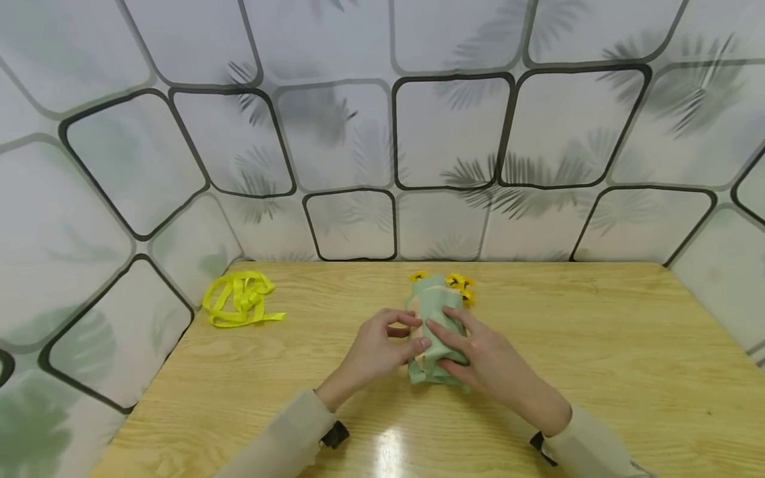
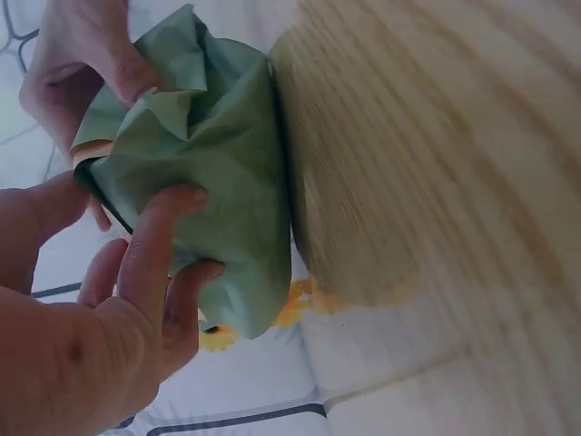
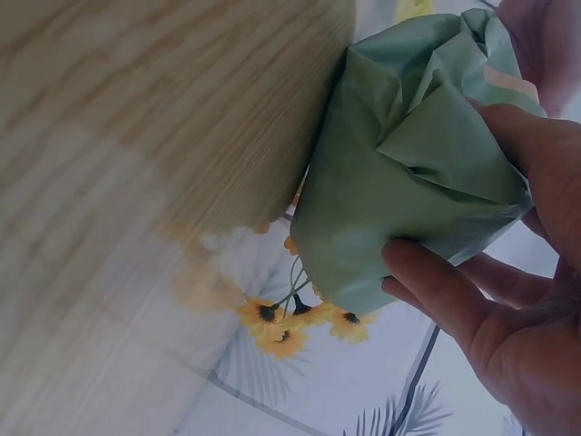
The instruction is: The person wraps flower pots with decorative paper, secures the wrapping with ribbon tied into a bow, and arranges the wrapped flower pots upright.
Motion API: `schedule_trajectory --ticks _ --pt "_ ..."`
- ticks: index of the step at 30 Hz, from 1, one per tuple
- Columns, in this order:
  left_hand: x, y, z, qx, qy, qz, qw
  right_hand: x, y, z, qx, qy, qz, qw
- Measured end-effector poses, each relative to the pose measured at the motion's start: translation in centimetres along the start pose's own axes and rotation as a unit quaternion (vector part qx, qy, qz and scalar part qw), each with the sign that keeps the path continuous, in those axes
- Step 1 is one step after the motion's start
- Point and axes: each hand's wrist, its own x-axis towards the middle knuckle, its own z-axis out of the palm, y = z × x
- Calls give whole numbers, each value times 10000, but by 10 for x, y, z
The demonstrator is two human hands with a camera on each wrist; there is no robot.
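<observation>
A bundle wrapped in pale green paper (image 1: pixel 439 300), with a light peach edge, lies on the table between both hands. Yellow flowers (image 1: pixel 460 281) stick out past its far end; in the right wrist view their dark centres and thin green stems show. My left hand (image 1: pixel 382 342) holds the bundle's left side, thumb near the top and fingers bent against the crumpled paper (image 2: pixel 231 173). From the right, my right hand (image 1: pixel 487 355) grips it with spread fingers over the top and side. What lies inside the wrapping is hidden.
A loose heap of bright yellow ribbon (image 1: pixel 245 297) lies at the table's back left corner. The wooden table (image 1: pixel 597 345) is enclosed at the back and sides by patterned fabric (image 1: pixel 454 133) with dark outlines and leaf prints.
</observation>
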Motion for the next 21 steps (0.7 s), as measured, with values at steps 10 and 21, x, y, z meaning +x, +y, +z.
schedule_trajectory --ticks 10,21 --pt "3 -3 -2 -490 -123 -121 9987 1 -3 -3 52 -286 217 9993" --pt "6 -10 -128 3185 746 -405 9441 2 -5 -3 -8 -356 362 9987"
